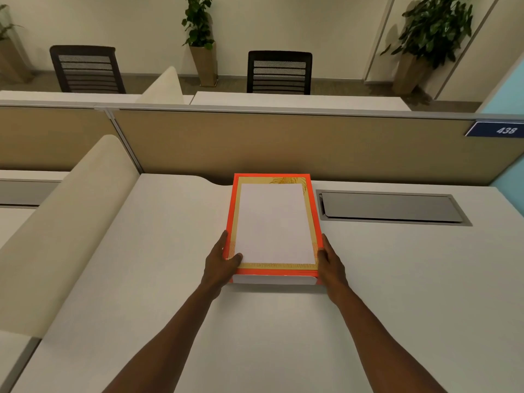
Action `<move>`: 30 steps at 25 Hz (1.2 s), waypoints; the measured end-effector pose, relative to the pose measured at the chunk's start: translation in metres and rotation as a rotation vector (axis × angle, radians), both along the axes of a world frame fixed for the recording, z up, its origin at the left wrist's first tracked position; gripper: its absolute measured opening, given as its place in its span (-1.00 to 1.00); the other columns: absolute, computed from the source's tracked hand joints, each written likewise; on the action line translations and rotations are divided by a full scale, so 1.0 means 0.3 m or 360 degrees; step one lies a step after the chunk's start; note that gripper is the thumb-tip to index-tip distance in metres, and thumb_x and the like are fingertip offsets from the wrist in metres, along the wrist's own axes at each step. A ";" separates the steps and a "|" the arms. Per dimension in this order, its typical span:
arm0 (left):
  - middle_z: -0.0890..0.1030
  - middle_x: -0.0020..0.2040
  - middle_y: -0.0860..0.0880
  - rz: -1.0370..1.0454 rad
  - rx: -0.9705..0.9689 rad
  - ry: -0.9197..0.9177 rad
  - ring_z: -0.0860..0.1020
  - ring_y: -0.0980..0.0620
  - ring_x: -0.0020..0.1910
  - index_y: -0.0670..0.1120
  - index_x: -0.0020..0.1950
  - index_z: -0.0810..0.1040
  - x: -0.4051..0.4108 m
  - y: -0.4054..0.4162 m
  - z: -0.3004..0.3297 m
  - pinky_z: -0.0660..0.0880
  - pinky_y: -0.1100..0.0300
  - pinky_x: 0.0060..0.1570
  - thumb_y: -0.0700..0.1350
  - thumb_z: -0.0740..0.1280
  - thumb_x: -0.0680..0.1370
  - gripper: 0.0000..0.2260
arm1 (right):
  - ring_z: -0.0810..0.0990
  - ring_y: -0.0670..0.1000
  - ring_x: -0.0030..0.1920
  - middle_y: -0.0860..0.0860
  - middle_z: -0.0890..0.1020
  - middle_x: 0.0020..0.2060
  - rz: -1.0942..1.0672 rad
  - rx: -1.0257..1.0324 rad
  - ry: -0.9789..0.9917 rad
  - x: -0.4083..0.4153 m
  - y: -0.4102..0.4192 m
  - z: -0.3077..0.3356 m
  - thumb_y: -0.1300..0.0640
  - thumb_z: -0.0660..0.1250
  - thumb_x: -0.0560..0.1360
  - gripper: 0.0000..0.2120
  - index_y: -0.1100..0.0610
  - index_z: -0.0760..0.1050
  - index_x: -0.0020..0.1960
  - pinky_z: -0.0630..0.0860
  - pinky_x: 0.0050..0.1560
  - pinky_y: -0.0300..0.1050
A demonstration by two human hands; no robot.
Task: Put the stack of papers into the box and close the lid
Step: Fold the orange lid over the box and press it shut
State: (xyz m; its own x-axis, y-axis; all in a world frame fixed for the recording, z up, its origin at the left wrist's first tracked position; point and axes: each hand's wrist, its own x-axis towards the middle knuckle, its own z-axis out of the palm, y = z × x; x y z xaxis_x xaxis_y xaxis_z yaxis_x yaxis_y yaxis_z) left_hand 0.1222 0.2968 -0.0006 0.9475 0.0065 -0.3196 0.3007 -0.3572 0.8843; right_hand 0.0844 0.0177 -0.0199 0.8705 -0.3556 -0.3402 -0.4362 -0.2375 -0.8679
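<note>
An orange box (231, 211) lies flat on the white desk (397, 279), close to the partition. Inside its orange rim is a gold-patterned border, and a white stack of papers (273, 222) fills the middle. Under the near orange edge runs a pale band (275, 279); I cannot tell what it is. My left hand (219, 262) grips the box's near left corner, with its thumb on top at the papers' corner. My right hand (330, 265) grips the near right corner, thumb on the rim. I cannot make out a separate lid.
A grey cable hatch (391, 207) is set into the desk just right of the box. A tan partition (283, 146) with a "438" plate (494, 129) stands behind. A cream curved divider (71, 222) borders the desk's left side. Chairs and potted plants are beyond.
</note>
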 end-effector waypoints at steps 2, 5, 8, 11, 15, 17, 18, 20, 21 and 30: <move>0.32 0.54 -0.05 0.0005 0.0031 -0.0029 0.42 -0.19 0.43 0.05 0.62 0.10 0.003 -0.002 -0.006 0.47 -0.20 0.34 -0.06 0.39 0.58 -0.31 | 0.60 0.11 0.10 0.04 0.50 0.31 0.0002 0.0012 -0.0006 0.005 0.007 -0.007 -0.09 0.07 0.67 -0.51 -0.18 0.09 0.58 0.66 0.03 0.06; 0.32 0.55 -0.04 -0.0003 0.0060 -0.0023 0.42 -0.19 0.43 0.05 0.63 0.09 0.014 0.001 -0.010 0.46 -0.20 0.34 -0.05 0.38 0.59 -0.31 | 0.60 0.13 0.13 0.04 0.50 0.33 0.0026 -0.0012 -0.0006 0.012 0.009 -0.010 -0.09 0.08 0.66 -0.50 -0.16 0.10 0.58 0.65 0.08 0.12; 0.35 0.54 -0.04 -0.0043 0.0190 -0.0079 0.43 -0.18 0.44 0.00 0.62 0.12 0.033 0.008 0.000 0.44 -0.15 0.36 0.06 0.38 0.57 -0.30 | 0.52 0.17 0.31 0.08 0.44 0.45 0.0039 -0.0188 -0.0002 0.049 0.000 0.014 -0.07 0.11 0.67 -0.51 -0.05 0.17 0.57 0.53 0.28 0.13; 0.32 0.57 -0.06 -0.0038 0.0307 -0.0156 0.39 -0.17 0.48 -0.03 0.63 0.13 0.095 0.010 0.017 0.37 -0.16 0.42 0.17 0.33 0.57 -0.28 | 0.38 0.20 0.46 0.10 0.33 0.52 0.0128 -0.0473 -0.0083 0.138 0.013 0.050 -0.11 0.13 0.65 -0.44 0.04 0.12 0.58 0.37 0.40 0.16; 0.19 0.63 -0.02 -0.0259 0.0388 -0.0150 0.27 -0.15 0.56 0.01 0.64 0.00 0.164 0.004 -0.008 0.26 -0.15 0.51 0.22 0.19 0.61 -0.30 | 0.21 0.21 0.55 0.09 0.07 0.61 0.0410 -0.0862 0.0016 0.217 0.052 0.026 -0.16 0.10 0.64 -0.36 0.05 0.00 0.61 0.29 0.46 0.17; 0.14 0.64 -0.01 -0.0299 0.0427 -0.0178 0.24 -0.14 0.58 0.01 0.64 -0.06 0.170 -0.001 -0.043 0.25 -0.15 0.53 0.23 0.18 0.61 -0.29 | 0.20 0.22 0.55 0.09 0.00 0.62 0.0449 -0.0978 0.0065 0.220 0.052 -0.002 -0.16 0.10 0.64 -0.36 0.06 -0.01 0.61 0.30 0.45 0.16; 0.13 0.64 -0.01 -0.0296 0.0436 -0.0189 0.24 -0.14 0.58 0.01 0.64 -0.07 0.170 -0.002 -0.059 0.25 -0.15 0.52 0.22 0.19 0.61 -0.28 | 0.20 0.22 0.55 0.09 -0.01 0.62 0.0459 -0.1016 0.0067 0.217 0.050 -0.014 -0.15 0.10 0.64 -0.36 0.07 -0.01 0.61 0.31 0.45 0.15; 0.13 0.64 -0.01 -0.0289 0.0454 -0.0205 0.24 -0.14 0.58 0.01 0.64 -0.07 0.169 -0.006 -0.086 0.26 -0.15 0.52 0.23 0.21 0.60 -0.26 | 0.20 0.21 0.55 0.09 -0.02 0.62 0.0484 -0.1083 0.0068 0.215 0.046 -0.030 -0.14 0.10 0.64 -0.36 0.07 -0.02 0.61 0.31 0.45 0.14; 0.12 0.65 -0.01 -0.0289 0.0465 -0.0216 0.24 -0.14 0.58 0.00 0.65 -0.08 0.169 -0.006 -0.095 0.26 -0.15 0.52 0.23 0.20 0.59 -0.25 | 0.20 0.21 0.55 0.09 -0.02 0.62 0.0492 -0.1106 0.0070 0.217 0.045 -0.031 -0.15 0.09 0.64 -0.36 0.07 -0.03 0.61 0.31 0.45 0.13; -0.12 0.67 -0.01 -0.0434 0.0817 -0.0449 0.15 -0.11 0.61 -0.04 0.64 -0.19 0.190 -0.012 -0.091 0.32 -0.07 0.47 0.25 0.16 0.61 -0.21 | 0.25 0.22 0.51 0.08 -0.15 0.62 0.0551 -0.1245 0.0100 0.272 0.044 0.008 -0.22 0.11 0.61 -0.29 0.09 -0.05 0.61 0.39 0.39 0.15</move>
